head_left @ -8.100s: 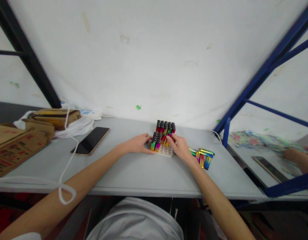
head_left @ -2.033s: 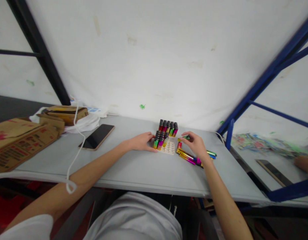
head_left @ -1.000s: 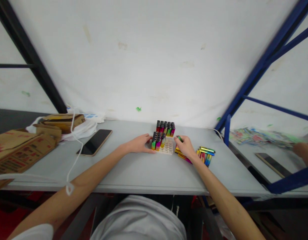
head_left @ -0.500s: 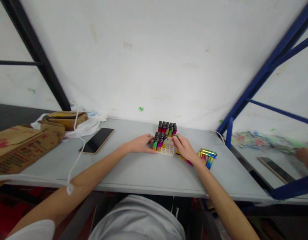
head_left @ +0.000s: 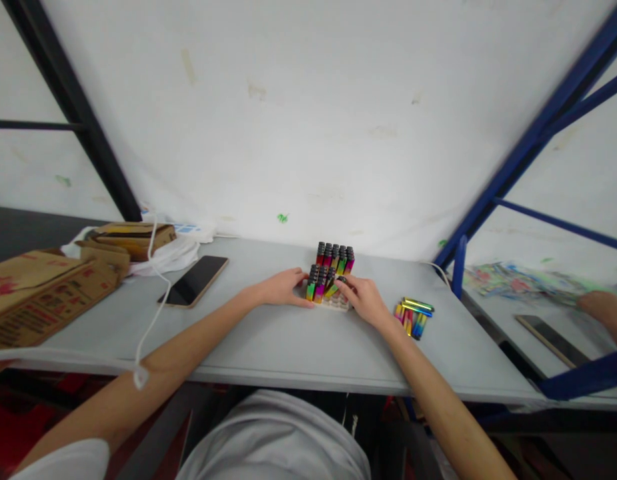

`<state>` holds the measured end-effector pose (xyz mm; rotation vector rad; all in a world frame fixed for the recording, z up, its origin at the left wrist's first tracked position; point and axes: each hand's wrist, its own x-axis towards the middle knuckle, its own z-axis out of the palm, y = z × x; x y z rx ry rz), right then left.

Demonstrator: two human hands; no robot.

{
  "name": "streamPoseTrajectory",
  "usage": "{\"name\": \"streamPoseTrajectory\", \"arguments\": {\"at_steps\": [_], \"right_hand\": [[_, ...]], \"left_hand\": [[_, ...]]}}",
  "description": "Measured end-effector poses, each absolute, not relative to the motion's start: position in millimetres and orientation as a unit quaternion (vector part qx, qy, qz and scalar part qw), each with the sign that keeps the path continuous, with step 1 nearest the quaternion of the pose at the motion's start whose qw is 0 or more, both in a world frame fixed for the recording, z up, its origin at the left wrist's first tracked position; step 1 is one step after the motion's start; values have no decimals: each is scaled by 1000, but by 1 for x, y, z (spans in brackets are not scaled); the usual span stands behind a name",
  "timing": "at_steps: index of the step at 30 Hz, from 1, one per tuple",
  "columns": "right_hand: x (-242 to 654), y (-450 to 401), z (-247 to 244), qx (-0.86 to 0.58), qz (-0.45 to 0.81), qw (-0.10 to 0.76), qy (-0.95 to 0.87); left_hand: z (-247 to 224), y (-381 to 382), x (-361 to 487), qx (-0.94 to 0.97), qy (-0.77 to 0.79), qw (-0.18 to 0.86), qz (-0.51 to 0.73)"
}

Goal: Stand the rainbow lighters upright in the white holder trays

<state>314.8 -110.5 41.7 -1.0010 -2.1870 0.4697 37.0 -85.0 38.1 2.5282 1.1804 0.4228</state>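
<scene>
My left hand (head_left: 283,288) curves round the left side of a pale tray (head_left: 335,304), with the thumb at its front corner and the fingers behind. Upright lighters with black tops and shiny multicoloured bodies fill its left part (head_left: 319,285); its front right part shows bare slots. Between the fingertips of my right hand (head_left: 364,299) is a yellow-green lighter (head_left: 332,291), tilted over the tray beside the standing ones. Behind stands another block of upright lighters (head_left: 335,256). A small pile of loose lighters (head_left: 413,315) lies right of my right hand.
A phone (head_left: 195,281) lies on the grey table (head_left: 288,347), left of my left hand. Cardboard boxes (head_left: 53,290) and a white cable (head_left: 155,267) are further left. Beyond the blue frame (head_left: 518,147) at right are another person's hand (head_left: 604,312) and a second phone (head_left: 552,340).
My right hand has shifted slightly, and a tilted lighter now shows at its fingertips. The yellow and magenta lighter pieces seen under that hand before are gone from there. My left hand stays put.
</scene>
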Motion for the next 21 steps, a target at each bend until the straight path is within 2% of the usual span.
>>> {"name": "streamPoseTrajectory", "arguments": {"at_steps": [9, 12, 18, 21], "right_hand": [[308, -113, 42, -413, 81, 259, -869], [312, -114, 46, -425, 88, 244, -867], [363, -105, 65, -469, 97, 353, -804], [393, -101, 69, -499, 152, 337, -784]], "left_hand": [[39, -86, 37, 884, 412, 162, 152], [39, -85, 37, 884, 414, 159, 147], [41, -86, 37, 885, 418, 154, 137], [41, -86, 37, 884, 421, 152, 136]]}}
